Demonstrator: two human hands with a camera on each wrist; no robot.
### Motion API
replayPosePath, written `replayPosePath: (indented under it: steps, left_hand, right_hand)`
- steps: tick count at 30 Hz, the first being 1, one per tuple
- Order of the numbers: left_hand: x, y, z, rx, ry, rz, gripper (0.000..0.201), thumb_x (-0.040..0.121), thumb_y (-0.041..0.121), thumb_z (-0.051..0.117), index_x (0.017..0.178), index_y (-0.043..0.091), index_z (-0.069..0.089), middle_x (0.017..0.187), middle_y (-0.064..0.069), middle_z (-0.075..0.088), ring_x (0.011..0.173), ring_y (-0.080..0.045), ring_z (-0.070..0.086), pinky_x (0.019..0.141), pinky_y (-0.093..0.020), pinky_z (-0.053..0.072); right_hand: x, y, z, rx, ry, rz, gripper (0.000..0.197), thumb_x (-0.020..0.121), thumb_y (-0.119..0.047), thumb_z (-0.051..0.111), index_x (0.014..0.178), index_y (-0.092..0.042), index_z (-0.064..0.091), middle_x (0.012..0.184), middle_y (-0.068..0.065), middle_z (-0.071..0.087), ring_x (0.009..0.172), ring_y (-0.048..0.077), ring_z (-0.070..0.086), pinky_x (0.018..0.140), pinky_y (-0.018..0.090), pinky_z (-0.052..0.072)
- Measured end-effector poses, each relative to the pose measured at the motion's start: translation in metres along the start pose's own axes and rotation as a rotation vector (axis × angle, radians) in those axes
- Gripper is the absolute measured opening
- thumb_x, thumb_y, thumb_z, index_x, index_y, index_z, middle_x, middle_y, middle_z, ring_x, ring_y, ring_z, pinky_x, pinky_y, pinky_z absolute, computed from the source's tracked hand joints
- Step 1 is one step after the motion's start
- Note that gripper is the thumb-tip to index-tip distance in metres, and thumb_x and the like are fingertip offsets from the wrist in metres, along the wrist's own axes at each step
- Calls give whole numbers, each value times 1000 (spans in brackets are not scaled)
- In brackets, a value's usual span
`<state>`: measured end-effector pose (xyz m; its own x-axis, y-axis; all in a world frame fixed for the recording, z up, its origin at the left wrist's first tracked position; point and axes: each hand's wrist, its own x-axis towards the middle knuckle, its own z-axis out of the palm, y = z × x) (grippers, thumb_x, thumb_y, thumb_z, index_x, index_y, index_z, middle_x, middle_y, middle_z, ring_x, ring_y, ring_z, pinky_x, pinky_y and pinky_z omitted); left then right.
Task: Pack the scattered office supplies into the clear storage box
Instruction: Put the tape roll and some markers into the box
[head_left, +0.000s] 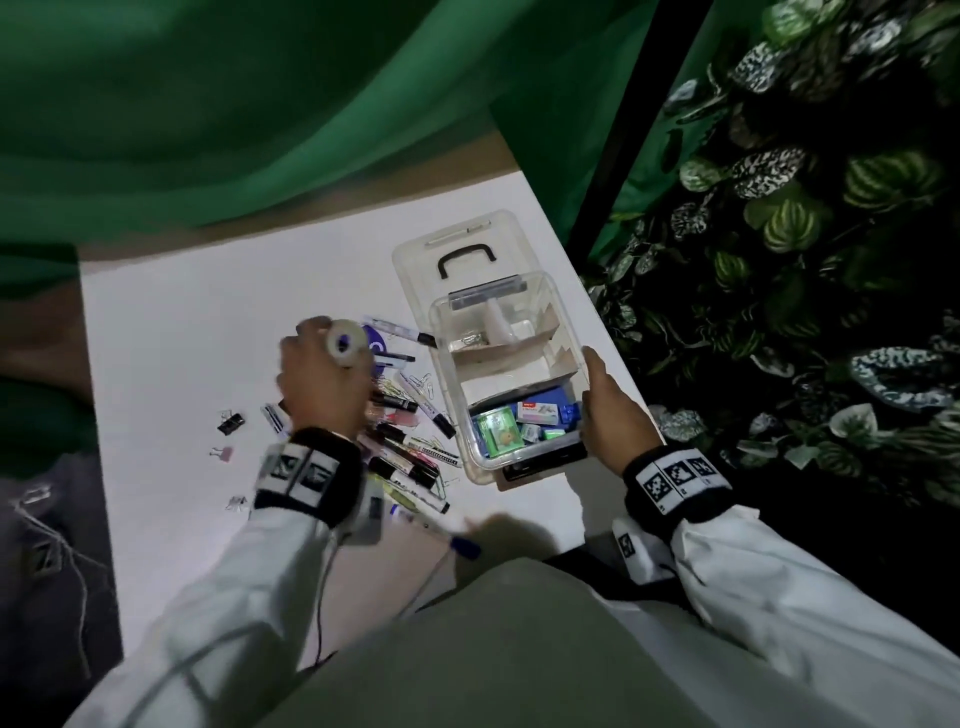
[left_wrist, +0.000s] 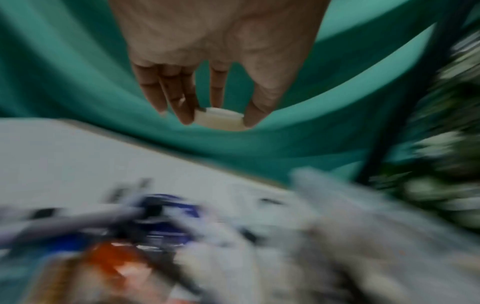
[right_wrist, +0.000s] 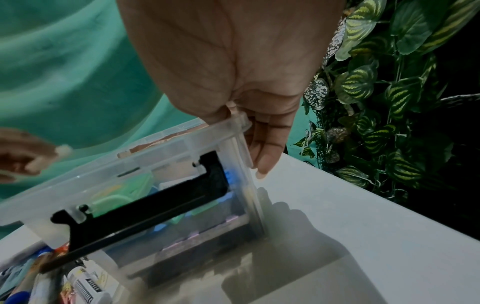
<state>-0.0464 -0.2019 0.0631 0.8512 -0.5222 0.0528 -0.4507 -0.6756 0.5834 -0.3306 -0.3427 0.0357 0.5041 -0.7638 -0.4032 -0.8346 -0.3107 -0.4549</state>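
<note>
- Tape roll (head_left: 344, 342) transfer is judged to be the step in hand: the roll is pinched between the thumb and fingertips (left_wrist: 187, 115) of the left hand (head_left: 324, 382) and is held above the pile of markers (head_left: 410, 452) near the middle of the table (head_left: 171, 332).
- Release is best made low inside an open compartment of the clear storage box (head_left: 506, 364), so that the roll is not bounced off the cardboard dividers (head_left: 511, 351).
- The near compartment is already filled with small boxed supplies (head_left: 524, 421); a middle compartment is the better choice.
- The box is steadied by the right hand (head_left: 610, 410), whose thumb is hooked over the rim while the straight fingers are pressed against the outer wall.
- The box stands by the right edge of the table, just right of the left hand, with its lid (head_left: 457, 247) lying behind it.
</note>
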Motion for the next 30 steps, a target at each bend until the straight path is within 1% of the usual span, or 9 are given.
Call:
replayPosePath:
  steps: [5, 8, 13, 16, 19, 22, 24, 27, 30]
  left_hand:
    - [-91, 94, 44, -26, -600, 550, 47, 78, 44, 65, 121, 27, 55, 111, -2, 61, 102, -23, 56, 87, -36, 43]
    - [-108, 108, 74, 156, -694, 641, 47, 79, 29, 67, 123, 20, 55, 111, -10, 60, 103, -33, 53, 88, -41, 39]
    - [-108, 102, 83, 72, -672, 614, 37, 81, 18, 66, 117, 12, 62, 117, -13, 58, 107, -34, 54, 93, -40, 44]
    - [-101, 85, 70, -9, -612, 593, 24, 87, 19, 59, 110, 18, 66, 109, -6, 60, 102, -27, 56, 89, -38, 45]
    - [-79, 43, 48, -94, -455, 399, 15, 91, 18, 55, 102, 22, 64, 100, 1, 59, 89, -16, 57, 79, -30, 46]
    - [-31, -29, 32, -63, -339, 85, 17, 89, 14, 50, 98, 20, 63, 98, -4, 62, 79, -17, 62, 71, -29, 49]
    - [6, -77, 27, 55, -295, -52, 20, 84, 20, 47, 97, 21, 63, 98, -10, 64, 82, -28, 64, 76, -35, 53]
    - [44, -120, 25, 379, -340, -99, 27, 86, 20, 54, 112, 14, 57, 109, -19, 58, 99, -38, 58, 84, -42, 48]
    - [60, -135, 32, 489, -426, -55, 28, 88, 23, 57, 114, 13, 55, 110, -17, 60, 102, -37, 58, 83, -42, 44]
  right_hand:
    - [2, 5, 0, 41, -21, -50, 81, 86, -4, 47, 151, -24, 3, 116, 18, 58, 89, 35, 60, 69, 32, 38]
    - [4, 11, -5, 124, -60, -80, 76, 90, -13, 49, 150, -28, 5, 112, 12, 60, 89, 32, 61, 73, 36, 46]
    - [8, 18, -18, 200, -98, -100, 57, 99, -19, 45, 150, -23, 19, 88, 7, 59, 76, 27, 58, 76, 44, 50]
    - [10, 10, -26, 125, 103, -96, 49, 97, -19, 50, 144, -14, 36, 113, 12, 52, 102, 29, 54, 91, 42, 47]
    - [-2, -43, -33, 117, 321, -286, 33, 95, -9, 50, 128, -12, 51, 115, 7, 52, 103, 23, 54, 85, 31, 45]
    - [-22, -117, -10, 123, 95, -439, 25, 95, -7, 49, 116, -19, 56, 106, -9, 54, 88, 6, 54, 74, 16, 39]
    - [-25, -150, 31, 53, -118, -455, 23, 93, -12, 53, 115, -19, 56, 105, -7, 54, 90, 11, 57, 73, 21, 41]
    - [-19, -168, 99, -171, -336, -292, 50, 89, -26, 61, 132, -10, 43, 129, 12, 47, 119, 32, 49, 97, 39, 44]
    - [-7, -163, 143, -362, -298, -155, 61, 81, -29, 69, 129, -6, 40, 130, 17, 44, 123, 34, 45, 100, 43, 40]
